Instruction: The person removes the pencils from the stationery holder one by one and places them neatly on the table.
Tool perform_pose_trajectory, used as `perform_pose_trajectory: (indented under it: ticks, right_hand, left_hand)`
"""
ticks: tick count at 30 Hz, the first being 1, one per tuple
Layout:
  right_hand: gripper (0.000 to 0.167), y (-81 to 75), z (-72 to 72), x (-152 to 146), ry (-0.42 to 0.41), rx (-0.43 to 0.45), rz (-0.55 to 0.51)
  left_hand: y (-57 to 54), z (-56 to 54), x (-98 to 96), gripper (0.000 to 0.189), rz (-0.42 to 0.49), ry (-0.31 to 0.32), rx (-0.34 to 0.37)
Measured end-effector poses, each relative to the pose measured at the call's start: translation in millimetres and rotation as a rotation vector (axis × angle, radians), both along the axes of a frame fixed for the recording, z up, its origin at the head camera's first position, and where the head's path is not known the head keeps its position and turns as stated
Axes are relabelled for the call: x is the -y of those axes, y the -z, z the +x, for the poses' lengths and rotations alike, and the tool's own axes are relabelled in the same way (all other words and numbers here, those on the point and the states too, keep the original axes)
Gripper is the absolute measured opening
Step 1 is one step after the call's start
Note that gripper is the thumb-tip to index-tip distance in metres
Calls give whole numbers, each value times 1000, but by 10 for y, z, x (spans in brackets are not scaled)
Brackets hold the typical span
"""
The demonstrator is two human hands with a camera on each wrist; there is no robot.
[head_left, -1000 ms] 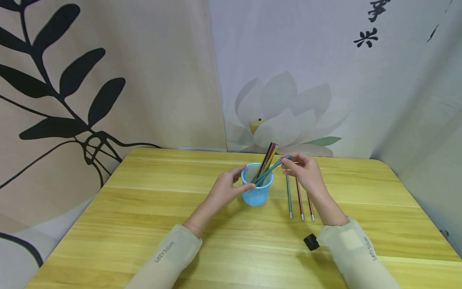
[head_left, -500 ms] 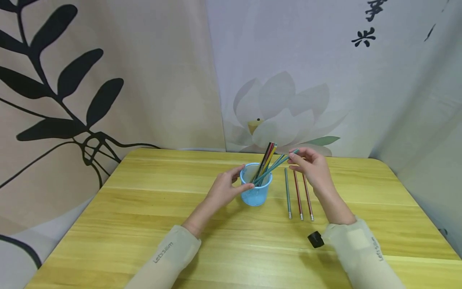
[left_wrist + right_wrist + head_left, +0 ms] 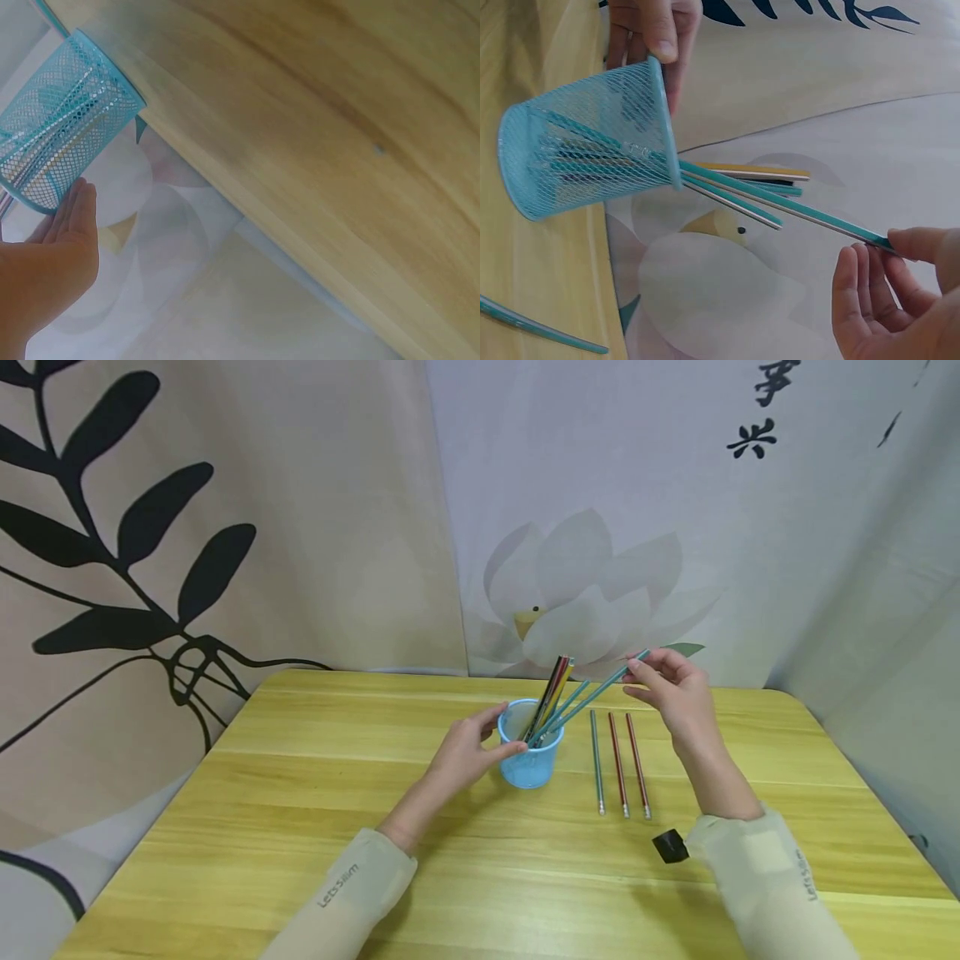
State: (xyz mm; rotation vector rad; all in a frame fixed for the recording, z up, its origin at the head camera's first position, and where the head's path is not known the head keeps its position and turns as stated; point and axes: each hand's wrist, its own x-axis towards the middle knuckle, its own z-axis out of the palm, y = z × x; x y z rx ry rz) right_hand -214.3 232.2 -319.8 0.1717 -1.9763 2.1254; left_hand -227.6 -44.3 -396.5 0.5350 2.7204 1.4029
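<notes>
A light blue mesh pencil cup (image 3: 528, 770) stands near the table's middle, with several pencils leaning in it. My left hand (image 3: 467, 747) grips its left side, the thumb over the near rim; in the right wrist view that thumb presses on the rim (image 3: 664, 120). Between thumb and fingers, my right hand (image 3: 678, 693) pinches the upper end of a teal pencil (image 3: 817, 216). The pencil slants up to the right, its lower end still inside the cup. Another teal pencil (image 3: 739, 207) leans beside it, near black and yellow ones (image 3: 558, 689).
Right of the cup lie a teal pencil (image 3: 597, 760) and two red pencils (image 3: 618, 764), side by side with eraser ends toward me. A small black block (image 3: 670, 846) shows at the right cuff. The wooden table (image 3: 300, 760) ends at a printed curtain (image 3: 360, 527).
My right hand has moved right and slightly up, drawing the teal pencil further out of the cup. The left hand stays on the cup. The pencils on the table are now fully uncovered.
</notes>
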Motion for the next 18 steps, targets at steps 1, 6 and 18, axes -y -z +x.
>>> perform_pose_trajectory:
  ticks: [1,6,18]
  right_hand:
    - [2,-13,2,-15,-1,-8,-14]
    - [6,-78,13,-87,8,-40,-102]
    - [5,-177,9,-217,53,-67,-219]
  left_hand:
    - [-3,1,1,75,0,3,-2]
    - [-24,12,4,75,4,10,-5]
    - [-34,24,7,74,13,5,-10]
